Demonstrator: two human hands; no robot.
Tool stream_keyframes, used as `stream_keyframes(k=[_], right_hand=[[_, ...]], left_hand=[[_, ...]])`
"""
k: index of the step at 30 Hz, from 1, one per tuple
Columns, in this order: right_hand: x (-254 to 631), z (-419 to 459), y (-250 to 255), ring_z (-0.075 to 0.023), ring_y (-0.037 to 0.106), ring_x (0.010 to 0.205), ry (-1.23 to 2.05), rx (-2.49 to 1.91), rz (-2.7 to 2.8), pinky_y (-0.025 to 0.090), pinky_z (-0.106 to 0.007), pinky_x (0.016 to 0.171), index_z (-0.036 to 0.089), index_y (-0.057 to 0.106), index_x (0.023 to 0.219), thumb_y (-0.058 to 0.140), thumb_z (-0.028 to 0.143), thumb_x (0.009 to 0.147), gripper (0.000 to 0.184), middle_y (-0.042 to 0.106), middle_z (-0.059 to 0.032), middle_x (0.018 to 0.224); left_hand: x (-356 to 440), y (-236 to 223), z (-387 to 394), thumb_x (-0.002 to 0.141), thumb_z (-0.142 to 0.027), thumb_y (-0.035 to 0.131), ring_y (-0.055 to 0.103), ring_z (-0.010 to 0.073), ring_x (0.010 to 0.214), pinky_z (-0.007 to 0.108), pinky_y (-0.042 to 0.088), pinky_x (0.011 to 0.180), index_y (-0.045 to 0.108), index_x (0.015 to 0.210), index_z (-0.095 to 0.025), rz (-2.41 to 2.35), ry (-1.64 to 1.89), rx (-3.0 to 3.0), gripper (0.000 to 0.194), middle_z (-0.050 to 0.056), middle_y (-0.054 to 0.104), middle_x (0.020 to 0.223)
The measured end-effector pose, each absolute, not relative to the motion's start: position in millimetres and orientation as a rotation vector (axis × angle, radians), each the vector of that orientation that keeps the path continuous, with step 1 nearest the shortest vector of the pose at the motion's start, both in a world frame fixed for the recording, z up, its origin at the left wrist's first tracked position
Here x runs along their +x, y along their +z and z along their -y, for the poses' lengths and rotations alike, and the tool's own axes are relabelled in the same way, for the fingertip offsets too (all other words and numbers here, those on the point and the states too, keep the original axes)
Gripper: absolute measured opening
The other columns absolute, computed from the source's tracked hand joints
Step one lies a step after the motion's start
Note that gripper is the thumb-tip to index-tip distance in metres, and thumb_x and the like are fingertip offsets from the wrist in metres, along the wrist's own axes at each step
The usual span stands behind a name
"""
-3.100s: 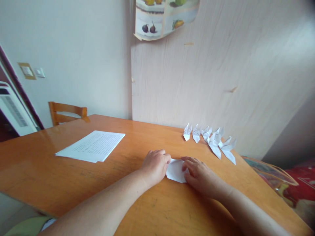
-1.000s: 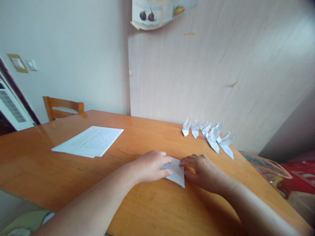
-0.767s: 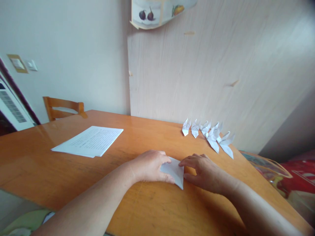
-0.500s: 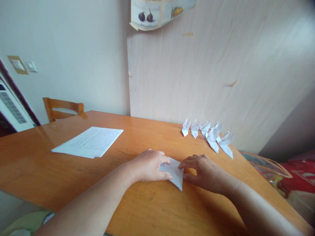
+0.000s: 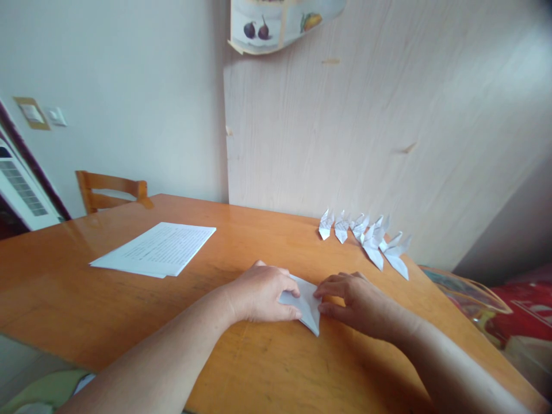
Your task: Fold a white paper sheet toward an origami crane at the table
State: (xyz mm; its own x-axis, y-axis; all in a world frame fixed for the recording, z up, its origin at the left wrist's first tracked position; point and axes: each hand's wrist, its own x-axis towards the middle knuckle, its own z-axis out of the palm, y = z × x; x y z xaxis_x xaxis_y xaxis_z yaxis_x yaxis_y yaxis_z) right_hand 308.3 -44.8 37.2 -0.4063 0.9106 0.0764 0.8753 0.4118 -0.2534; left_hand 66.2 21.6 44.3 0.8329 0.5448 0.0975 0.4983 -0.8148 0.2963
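Note:
A small folded white paper (image 5: pixel 309 302) lies on the orange-brown table (image 5: pixel 254 362) between my two hands. My left hand (image 5: pixel 266 292) holds it down from the left, thumb and forefinger spread on its surface and covering that side. At the right edge, the thumb and forefinger of my right hand (image 5: pixel 350 298) grip the paper, its other fingers curled behind. One pointed corner of the paper sticks out toward me. Beyond my right hand stand several folded paper cranes (image 5: pixel 372 248) in a slanting row, some with printed text.
A stack of printed sheets (image 5: pixel 157 248) lies at the left of the table. Behind it is a wooden chair (image 5: pixel 112 185). The wall (image 5: pixel 310 149) borders the far table edge, with a fruit picture (image 5: pixel 276 29) on it. Red material (image 5: pixel 524 305) lies beyond the right edge.
Since the oldest frame the paper has turned, so a pointed corner now faces me. My left hand has spread over its left side; my right fingers have drawn back to its right edge.

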Motion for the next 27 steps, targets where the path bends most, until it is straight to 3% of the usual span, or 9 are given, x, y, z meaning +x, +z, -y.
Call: stream_keyframes(k=[16, 21, 27], right_hand=[[308, 41, 35, -0.0216, 0.065, 0.089, 0.207, -1.587, 2.412, 0.039, -0.04, 0.088, 0.03, 0.073, 0.101, 0.054, 0.044, 0.095, 0.024, 0.074, -0.0013, 0.097], [305, 43, 37, -0.0187, 0.064, 0.086, 0.206, -1.566, 2.358, 0.039, -0.036, 0.083, 0.03, 0.072, 0.097, 0.052, 0.04, 0.097, 0.022, 0.073, 0.0008, 0.092], [302, 42, 36, -0.0183, 0.064, 0.083, 0.203, -1.56, 2.347, 0.039, -0.035, 0.083, 0.029, 0.072, 0.095, 0.051, 0.039, 0.098, 0.024, 0.073, -0.0001, 0.089]], left_hand=[[70, 55, -15, 0.076, -0.058, 0.067, 0.063, 0.0216, 0.085, 0.034, 0.04, 0.079, 0.068, 0.098, -0.025, -0.833, 0.222, 2.734, 0.04, 0.001, 0.07, 0.091], [70, 55, -12, 0.081, -0.049, 0.061, 0.061, 0.0206, 0.087, 0.038, 0.038, 0.09, 0.063, 0.101, -0.025, -0.91, 0.27, 2.689, 0.031, 0.0, 0.07, 0.095], [68, 62, -11, 0.085, -0.034, 0.051, 0.059, 0.02, 0.089, 0.032, 0.041, 0.081, 0.057, 0.101, -0.024, -0.946, 0.22, 2.679, 0.02, 0.001, 0.069, 0.097]])
